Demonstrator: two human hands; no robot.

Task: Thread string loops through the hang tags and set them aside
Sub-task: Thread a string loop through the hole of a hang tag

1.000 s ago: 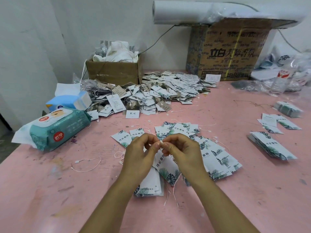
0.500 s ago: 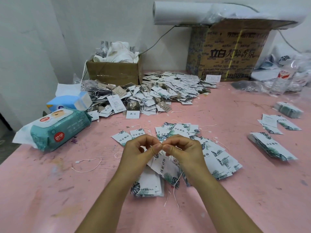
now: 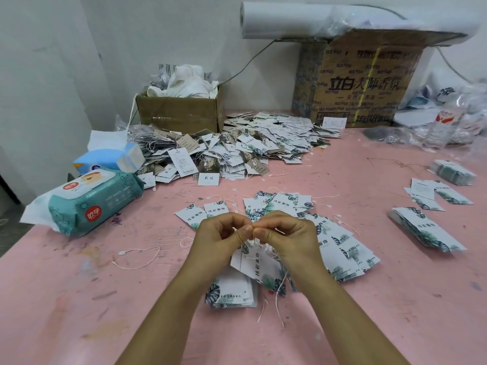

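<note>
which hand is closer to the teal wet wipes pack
Left. The left hand is to the right of the wet wipes pack, over the spread tags; the right hand meets it fingertip to fingertip, farther right still.

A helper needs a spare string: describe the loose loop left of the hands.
Find the teal wipes pack at the pink table's left edge. Nearer the person, left of the left hand, lies a pale string loop with a small square clasp. Unlike the others, it lies by itself, apart from the hang tags.
</note>
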